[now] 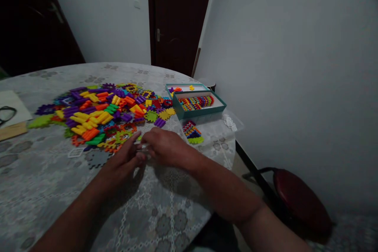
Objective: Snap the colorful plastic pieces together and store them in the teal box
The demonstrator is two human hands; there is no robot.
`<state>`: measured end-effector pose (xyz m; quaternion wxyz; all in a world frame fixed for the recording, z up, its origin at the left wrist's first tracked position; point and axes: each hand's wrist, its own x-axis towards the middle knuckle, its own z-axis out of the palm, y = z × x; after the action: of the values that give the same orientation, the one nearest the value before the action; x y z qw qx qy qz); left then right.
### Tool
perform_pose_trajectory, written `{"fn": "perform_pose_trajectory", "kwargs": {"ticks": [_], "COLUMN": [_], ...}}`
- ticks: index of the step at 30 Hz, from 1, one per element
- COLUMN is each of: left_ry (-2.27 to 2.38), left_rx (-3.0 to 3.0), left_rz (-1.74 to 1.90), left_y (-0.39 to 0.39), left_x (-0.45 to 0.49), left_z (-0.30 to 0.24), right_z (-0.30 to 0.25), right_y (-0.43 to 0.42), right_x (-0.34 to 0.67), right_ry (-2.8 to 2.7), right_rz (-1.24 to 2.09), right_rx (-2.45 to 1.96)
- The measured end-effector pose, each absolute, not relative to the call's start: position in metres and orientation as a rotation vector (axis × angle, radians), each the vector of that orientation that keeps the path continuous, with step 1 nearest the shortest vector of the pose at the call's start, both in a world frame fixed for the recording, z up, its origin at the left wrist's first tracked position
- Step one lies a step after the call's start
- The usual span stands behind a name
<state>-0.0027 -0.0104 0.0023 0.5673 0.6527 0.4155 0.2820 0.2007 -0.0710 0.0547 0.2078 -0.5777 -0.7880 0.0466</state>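
Pale, almost clear, a small piece (pixel 143 149) sits between the person's two hands over the patterned tablecloth (pixel 50 189), just in front of the pile, mostly covered by fingers, its shape hard to make out. The right hand (pixel 165 145) pinches it; the left hand (pixel 122 161) meets it from the other side, close to the right, but whether its fingers also grip cannot be told. A grey toothed plate (pixel 99 158) is partly hidden by the left hand, and a dark-rimmed object (pixel 7 114) is cut off at the left edge.

One heap of coloured plastic pieces (pixel 97 116) overlaps too much to count. One white outline piece (pixel 76 152) lies at its near edge. Two dark doors (pixel 180 12) and one red-seated stool (pixel 301 201) show.

Of two teal-edged boxes, the front box (pixel 203 113) holds a multicoloured row of pieces packed together; the rear box (pixel 187 85), partly blocked by it, shows a few orange, purple and yellow pieces. Just before the front box lies one multicoloured cluster (pixel 191 130).
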Motion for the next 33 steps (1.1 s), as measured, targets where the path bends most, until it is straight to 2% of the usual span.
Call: {"fn": "perform_pose_trajectory", "kwargs": {"ticks": [5,10,14,25,33], "left_ry": [0.953,0.935,0.98,0.999,1.004], "left_rx": [1.507,1.594,1.615,1.665,1.7], "left_rz": [0.598,0.576,0.557,0.508,0.511], "left_y": [-0.004,0.0,0.0,-0.002,-0.003], "left_x": [-0.002,-0.003,-0.002,-0.004,-0.001], "left_z": [-0.006,-0.008,-0.006,-0.002,0.004], "right_z": [0.105,0.117,0.102,0.07,0.058], "right_y": [-0.109,-0.14,-0.154,-0.16,-0.165], "right_x": [0.317,0.461,0.527,0.558,0.558], "right_ry": [-2.064,-1.807,-1.764,-1.875,-1.797], "right_rz": [0.149,0.222,0.243,0.321,0.077], "right_rx": [-1.598,-2.255,-2.558,-2.82,-2.972]}}
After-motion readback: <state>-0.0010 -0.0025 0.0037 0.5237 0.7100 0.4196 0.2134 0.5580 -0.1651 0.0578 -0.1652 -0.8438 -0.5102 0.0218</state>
